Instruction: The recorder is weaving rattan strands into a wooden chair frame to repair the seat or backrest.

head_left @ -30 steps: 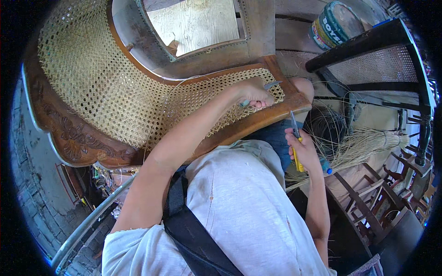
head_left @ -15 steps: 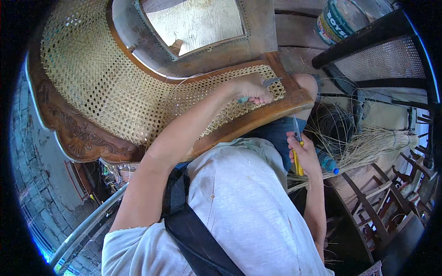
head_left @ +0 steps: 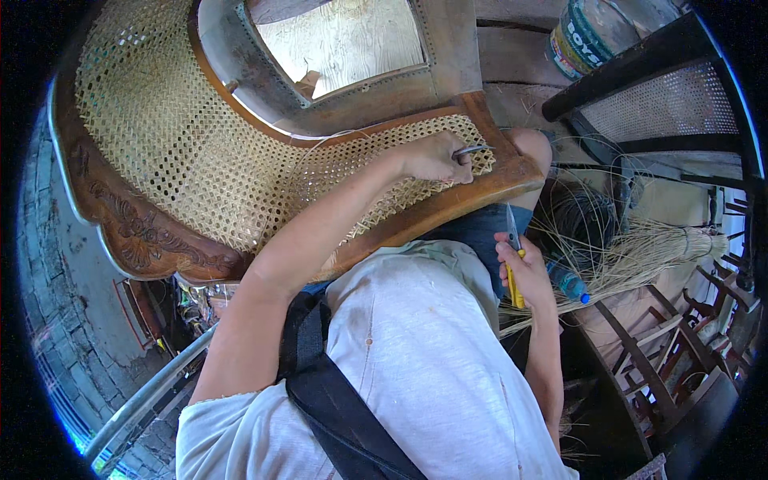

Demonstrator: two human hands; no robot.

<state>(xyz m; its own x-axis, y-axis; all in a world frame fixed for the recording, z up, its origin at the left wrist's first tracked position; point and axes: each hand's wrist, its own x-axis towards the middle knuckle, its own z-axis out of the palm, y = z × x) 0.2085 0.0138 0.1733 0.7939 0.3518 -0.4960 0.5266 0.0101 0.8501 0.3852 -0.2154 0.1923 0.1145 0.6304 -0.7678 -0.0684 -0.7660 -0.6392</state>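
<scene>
**Two hands, two tools at the cane chair**

Two tools are in play. Your left hand point(head_left: 432, 158) is reaching across the woven cane panel point(head_left: 200, 152) of the carved wooden chair point(head_left: 136, 232), its fingers point(head_left: 458, 157) clamped on a slim metal tool point(head_left: 474, 150) whose tip is resting on the weave near the frame's corner rail point(head_left: 480, 192). Your right hand point(head_left: 524, 272) is sitting lower, over your lap, its fingers closed around a yellow-handled knife point(head_left: 513, 264) with the blade pointing up, well apart from the chair frame. Just beside that hand a bundle of loose cane strands point(head_left: 640, 260) is spreading out to your right, with a blue-capped plastic bottle point(head_left: 570, 284) lying against it. A dark chair with its own cane panel point(head_left: 664, 100) is standing beyond the strands.
</scene>
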